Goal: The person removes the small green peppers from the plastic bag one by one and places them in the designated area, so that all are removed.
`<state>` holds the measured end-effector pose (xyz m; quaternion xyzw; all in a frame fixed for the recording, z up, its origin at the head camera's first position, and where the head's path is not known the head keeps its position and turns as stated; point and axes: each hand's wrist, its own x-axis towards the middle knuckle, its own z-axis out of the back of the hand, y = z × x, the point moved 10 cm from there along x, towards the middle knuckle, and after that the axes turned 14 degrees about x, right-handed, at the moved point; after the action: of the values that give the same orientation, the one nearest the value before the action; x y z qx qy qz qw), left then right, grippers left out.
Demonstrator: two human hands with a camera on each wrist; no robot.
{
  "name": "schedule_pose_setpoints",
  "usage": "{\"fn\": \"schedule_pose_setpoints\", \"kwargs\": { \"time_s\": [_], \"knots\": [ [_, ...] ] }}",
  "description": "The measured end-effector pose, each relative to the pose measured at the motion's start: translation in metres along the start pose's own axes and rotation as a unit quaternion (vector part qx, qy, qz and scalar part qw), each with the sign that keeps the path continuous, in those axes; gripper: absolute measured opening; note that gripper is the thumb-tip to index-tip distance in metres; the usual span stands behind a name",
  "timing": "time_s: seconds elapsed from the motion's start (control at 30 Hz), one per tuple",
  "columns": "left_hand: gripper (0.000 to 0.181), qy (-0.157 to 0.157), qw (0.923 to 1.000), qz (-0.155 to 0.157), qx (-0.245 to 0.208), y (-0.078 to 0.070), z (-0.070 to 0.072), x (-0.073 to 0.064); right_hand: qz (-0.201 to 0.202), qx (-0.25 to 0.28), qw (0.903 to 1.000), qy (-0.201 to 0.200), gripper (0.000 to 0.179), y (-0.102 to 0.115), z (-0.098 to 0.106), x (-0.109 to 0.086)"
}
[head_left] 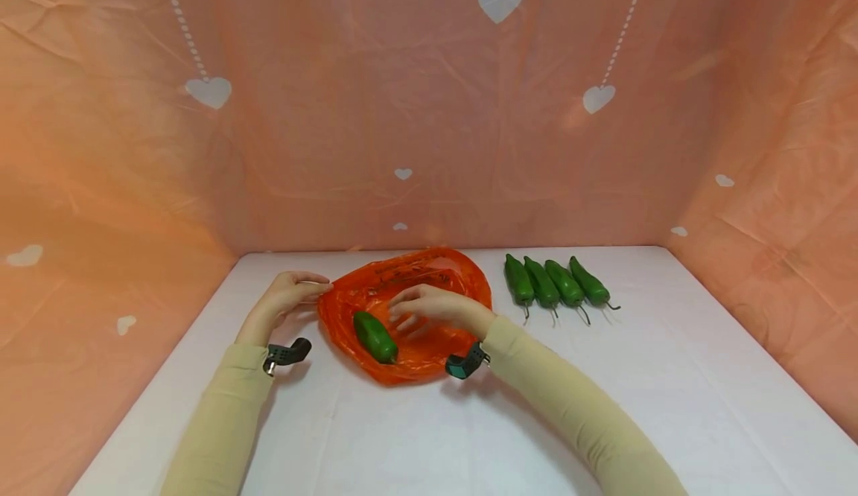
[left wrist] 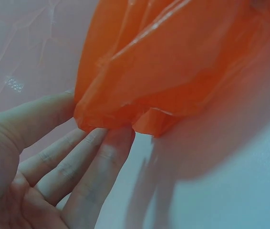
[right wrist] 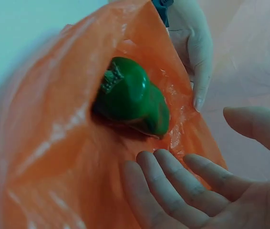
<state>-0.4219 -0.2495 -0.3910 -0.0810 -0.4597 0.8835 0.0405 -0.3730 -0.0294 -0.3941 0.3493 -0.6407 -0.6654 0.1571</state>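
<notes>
An orange plastic bag [head_left: 436, 347] lies spread on the table with its mouth wide. Inside it rests a single green pepper [head_left: 375, 338], thick and glossy; its blunt stem end shows in the right wrist view. My left hand [head_left: 292, 295] pinches the bag's left rim between thumb and fingers, as the left wrist view shows from close up. Over the bag's middle, just right of the pepper, hovers my right hand [head_left: 432, 307]. Its fingers [right wrist: 173, 191] are loosely extended and apart from the pepper, with nothing held.
Several long green peppers [head_left: 551, 282] with thin stems lie side by side on the white table [head_left: 415, 436], right of the bag. A pink-orange sheet [head_left: 442, 124] printed with white hearts closes off the back and both sides.
</notes>
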Motion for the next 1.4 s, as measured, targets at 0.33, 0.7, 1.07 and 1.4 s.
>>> {"fn": "schedule_pose_setpoints", "kwargs": {
  "time_s": [0.33, 0.7, 1.07, 1.4],
  "knots": [
    [0.045, -0.005, 0.9999, 0.011, 0.007, 0.001, 0.001, 0.001, -0.019, -0.021, 0.9996, 0.0, 0.039, -0.007, -0.009, 0.002],
    [0.045, -0.002, 1.0, -0.005, 0.001, -0.001, -0.002, -0.001, -0.025, -0.03, 0.999, -0.02, 0.035, -0.013, -0.019, 0.008],
    [0.044, 0.0, 0.9997, -0.014, -0.02, -0.003, -0.002, -0.003, -0.017, -0.064, 0.997, -0.041, 0.041, -0.009, -0.024, 0.011],
    [0.046, -0.005, 0.9999, -0.009, 0.003, -0.003, 0.0, -0.003, -0.017, -0.085, 0.9943, -0.061, 0.044, -0.008, -0.027, 0.01]
  ]
}}
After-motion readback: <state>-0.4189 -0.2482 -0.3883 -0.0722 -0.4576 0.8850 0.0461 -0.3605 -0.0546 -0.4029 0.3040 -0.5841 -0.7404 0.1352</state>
